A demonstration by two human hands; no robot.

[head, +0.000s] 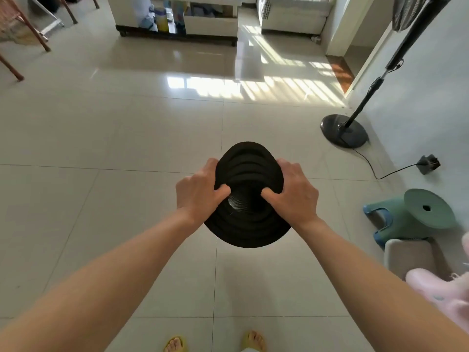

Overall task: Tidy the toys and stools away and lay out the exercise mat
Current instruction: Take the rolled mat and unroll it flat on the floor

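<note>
open floor (pixel 127 148) ahead | right blocked: fan stand (pixel 345 132), green stool (pixel 396 214)

The rolled mat (pixel 247 194) is held above the floor (pixel 114 148), stools (pixel 416 214) to its right by the wall (pixel 431 97).

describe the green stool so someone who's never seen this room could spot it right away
Look along the right-hand wall, past the black fan base toward the near corner. The green stool lies tipped on its side on the floor tiles, its round seat with a centre hole facing up, unlike the beige stool beside it.
</note>
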